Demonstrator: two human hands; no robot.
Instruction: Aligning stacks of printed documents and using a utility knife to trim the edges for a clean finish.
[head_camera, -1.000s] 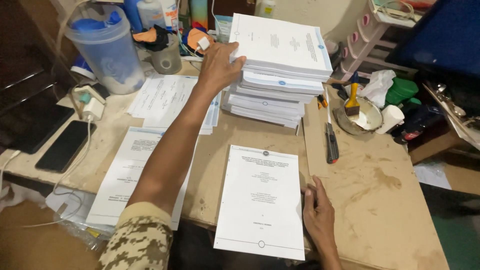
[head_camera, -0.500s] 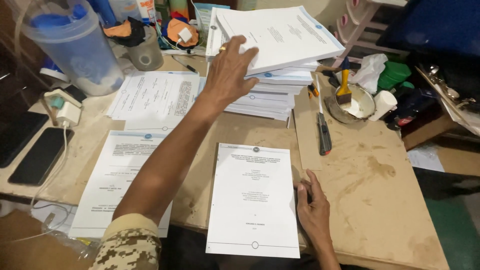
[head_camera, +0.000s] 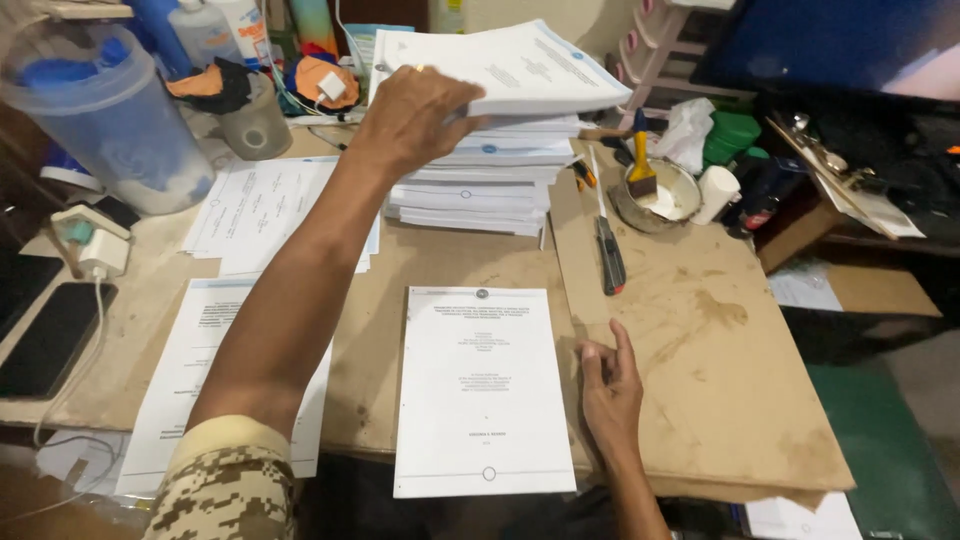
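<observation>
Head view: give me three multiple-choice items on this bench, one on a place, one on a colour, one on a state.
1. Where does the utility knife lie?
A. right of the paper stack
B. on the phone
C. inside the plastic jar

2. What colour is the handle of the brush in the bowl?
A. red
B. blue
C. white

3. What is the left hand doing?
A. lying flat on the board
B. gripping the top bundle of the stack, lifted at an angle
C. holding the knife

Answers: 1 A, it lies on the board beside the stack; 2 B, blue shows above the bristles; 3 B, fingers clasp the tilted bundle.
</observation>
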